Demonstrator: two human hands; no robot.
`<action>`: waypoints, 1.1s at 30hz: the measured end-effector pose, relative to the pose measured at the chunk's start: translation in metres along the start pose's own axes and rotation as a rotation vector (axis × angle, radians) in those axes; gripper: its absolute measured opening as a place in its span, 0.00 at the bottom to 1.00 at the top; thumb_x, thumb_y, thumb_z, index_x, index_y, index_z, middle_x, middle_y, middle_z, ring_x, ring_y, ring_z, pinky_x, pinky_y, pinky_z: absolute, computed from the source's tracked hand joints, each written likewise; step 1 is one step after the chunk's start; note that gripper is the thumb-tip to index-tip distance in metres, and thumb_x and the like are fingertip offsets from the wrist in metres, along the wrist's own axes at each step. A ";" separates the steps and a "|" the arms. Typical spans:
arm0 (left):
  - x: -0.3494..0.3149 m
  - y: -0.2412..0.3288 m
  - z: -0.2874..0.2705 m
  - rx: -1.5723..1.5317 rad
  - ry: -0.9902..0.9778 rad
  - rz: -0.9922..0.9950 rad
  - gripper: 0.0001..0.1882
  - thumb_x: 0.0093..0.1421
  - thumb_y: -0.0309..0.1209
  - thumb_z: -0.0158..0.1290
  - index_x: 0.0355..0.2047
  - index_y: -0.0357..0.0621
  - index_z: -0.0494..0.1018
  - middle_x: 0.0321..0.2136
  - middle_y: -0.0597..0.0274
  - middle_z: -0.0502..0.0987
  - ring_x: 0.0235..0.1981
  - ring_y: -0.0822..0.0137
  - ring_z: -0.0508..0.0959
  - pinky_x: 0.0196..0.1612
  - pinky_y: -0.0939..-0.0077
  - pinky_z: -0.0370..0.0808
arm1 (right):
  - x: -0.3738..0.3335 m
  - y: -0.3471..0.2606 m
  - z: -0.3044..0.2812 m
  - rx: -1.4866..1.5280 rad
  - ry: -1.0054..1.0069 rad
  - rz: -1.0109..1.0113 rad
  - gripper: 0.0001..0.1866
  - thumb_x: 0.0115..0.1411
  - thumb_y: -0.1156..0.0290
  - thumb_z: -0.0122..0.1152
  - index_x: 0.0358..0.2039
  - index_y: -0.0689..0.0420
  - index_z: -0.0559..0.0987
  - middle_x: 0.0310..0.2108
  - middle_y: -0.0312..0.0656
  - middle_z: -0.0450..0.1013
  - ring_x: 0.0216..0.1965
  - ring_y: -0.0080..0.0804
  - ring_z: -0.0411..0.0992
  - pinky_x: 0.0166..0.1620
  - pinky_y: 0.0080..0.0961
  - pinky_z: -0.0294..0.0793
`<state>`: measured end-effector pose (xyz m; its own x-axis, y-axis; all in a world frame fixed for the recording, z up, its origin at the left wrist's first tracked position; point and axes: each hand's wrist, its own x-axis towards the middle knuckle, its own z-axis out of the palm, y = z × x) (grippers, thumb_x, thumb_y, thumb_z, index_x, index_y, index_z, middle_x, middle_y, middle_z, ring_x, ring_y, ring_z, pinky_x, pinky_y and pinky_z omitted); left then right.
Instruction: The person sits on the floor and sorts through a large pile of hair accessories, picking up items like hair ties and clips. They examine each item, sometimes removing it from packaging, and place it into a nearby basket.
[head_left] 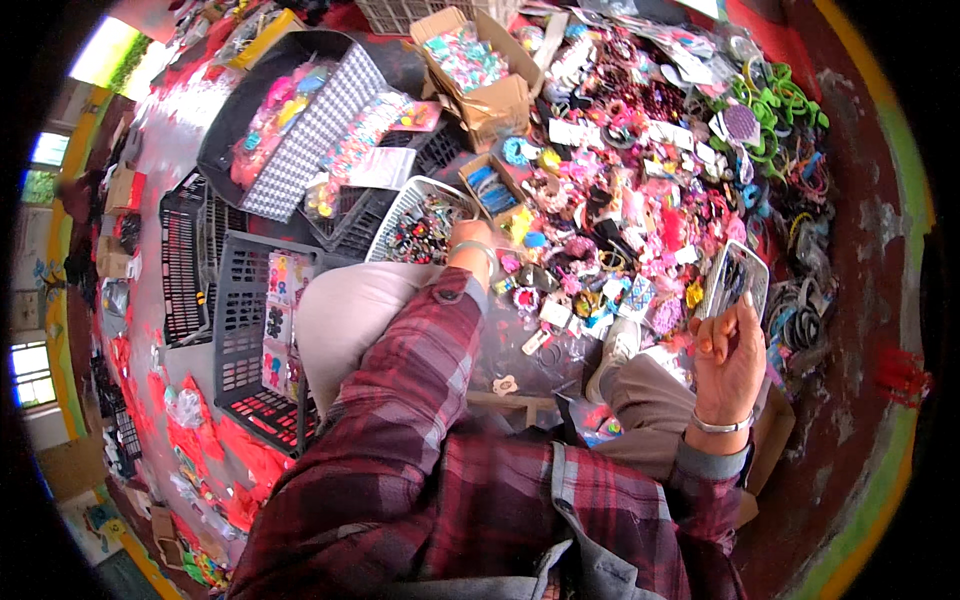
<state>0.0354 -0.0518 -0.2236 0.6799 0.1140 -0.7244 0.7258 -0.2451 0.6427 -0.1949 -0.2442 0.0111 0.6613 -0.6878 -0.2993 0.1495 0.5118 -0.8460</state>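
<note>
We are counting 2 white baskets: 1 holding trinkets at our left hand, its fingertips hiding so we cannot tell their state, 1 sitting at our right hand, fingers half-curling, partly apart. 1 checked box, 1 accessory heap and 1 small carton are crowding around, the carton standing just beyond our left hand

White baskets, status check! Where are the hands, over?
Left hand at left white basket. Right hand by right white basket. Both grips unclear. Colourful accessory pile between them.
</note>
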 end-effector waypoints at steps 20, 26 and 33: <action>0.102 0.050 -0.164 -0.278 -0.097 -0.022 0.13 0.55 0.36 0.50 0.30 0.37 0.66 0.19 0.55 0.70 0.19 0.62 0.72 0.20 0.69 0.72 | 0.032 0.048 0.042 -0.371 -0.244 0.257 0.09 0.58 0.68 0.52 0.25 0.60 0.73 0.18 0.36 0.67 0.19 0.23 0.65 0.27 0.22 0.67; 0.129 0.004 -0.150 -0.772 -0.098 -0.115 0.24 0.54 0.41 0.54 0.41 0.33 0.63 0.39 0.46 0.69 0.34 0.61 0.70 0.33 0.71 0.71 | 0.094 0.154 0.106 -0.576 -0.629 0.694 0.09 0.57 0.69 0.51 0.33 0.61 0.75 0.26 0.38 0.72 0.27 0.23 0.70 0.31 0.18 0.69; 0.155 0.021 -0.163 -0.824 -0.105 -0.040 0.16 0.56 0.38 0.52 0.40 0.41 0.68 0.39 0.53 0.72 0.34 0.64 0.72 0.29 0.78 0.67 | 0.157 0.313 0.202 -0.591 -0.696 0.707 0.11 0.57 0.66 0.51 0.36 0.60 0.74 0.30 0.35 0.71 0.31 0.23 0.68 0.33 0.21 0.68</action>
<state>0.1731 0.1172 -0.2814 0.6686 0.0068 -0.7436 0.6210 0.5450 0.5634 0.1045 -0.0878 -0.2112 0.7499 0.1828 -0.6358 -0.6615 0.2224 -0.7162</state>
